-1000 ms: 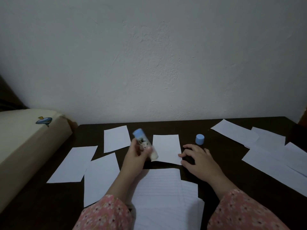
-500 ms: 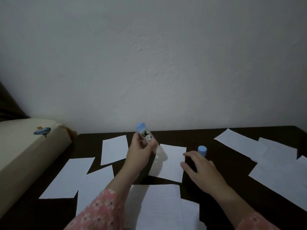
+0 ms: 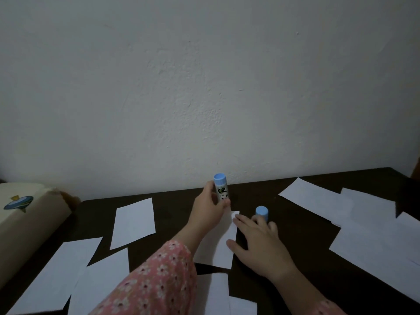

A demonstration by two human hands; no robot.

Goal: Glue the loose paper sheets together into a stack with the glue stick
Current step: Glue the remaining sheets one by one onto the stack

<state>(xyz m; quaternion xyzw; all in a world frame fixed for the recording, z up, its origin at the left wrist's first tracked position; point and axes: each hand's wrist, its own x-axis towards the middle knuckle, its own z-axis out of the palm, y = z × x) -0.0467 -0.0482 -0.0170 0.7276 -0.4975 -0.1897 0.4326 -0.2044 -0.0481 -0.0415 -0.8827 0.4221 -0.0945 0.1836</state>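
My left hand [image 3: 210,209] grips a white glue stick [image 3: 221,188] with a blue base, held nearly upright with its lower end down over the far edge of a small white sheet [image 3: 217,248] in the middle of the dark table [image 3: 293,226]. My right hand [image 3: 256,242] lies with spread fingers on that sheet's right edge. The stick's blue cap [image 3: 261,213] stands just beyond my right fingers. Lined sheets [image 3: 218,294] lie at the near edge, partly hidden by my left sleeve.
Three loose white sheets lie on the left, the farthest one [image 3: 134,222] beside my left arm. Several overlapping sheets [image 3: 372,235] cover the right side. A beige cushion [image 3: 25,219] with a small print borders the table's left. A white wall rises behind.
My left hand has moved the glue stick from tilted to nearly upright over the sheet's far edge. My right hand has slid onto the sheet's right edge. The camera has tilted upward.
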